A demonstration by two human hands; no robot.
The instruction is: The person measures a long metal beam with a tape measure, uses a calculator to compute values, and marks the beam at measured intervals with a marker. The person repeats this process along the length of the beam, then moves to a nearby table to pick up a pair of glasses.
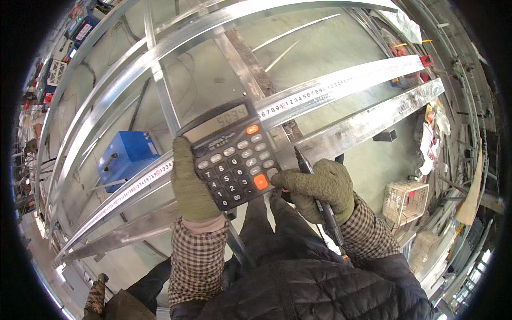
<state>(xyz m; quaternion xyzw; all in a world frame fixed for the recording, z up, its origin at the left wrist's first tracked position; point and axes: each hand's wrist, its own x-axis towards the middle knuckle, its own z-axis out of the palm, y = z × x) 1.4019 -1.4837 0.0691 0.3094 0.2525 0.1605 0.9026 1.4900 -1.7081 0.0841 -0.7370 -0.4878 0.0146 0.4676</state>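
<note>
My left hand (189, 184), in an olive knit glove, holds a dark grey calculator (229, 152) with grey keys and two orange ones, its display tilted up toward me. My right hand (320, 186), gloved the same way, grips a black marker pen (312, 189) and one fingertip touches the calculator's lower right keys. Just behind the calculator a long white measuring tape (341, 85) lies stretched along a shiny metal rail (373, 120).
Curved galvanized metal frame bars (133, 69) run from lower left to upper right. A blue metal box (127, 157) sits on the concrete floor at left. A white wire basket (405, 200) and cluttered tools stand at right. Another person's gloved hand (96, 296) shows at the lower left.
</note>
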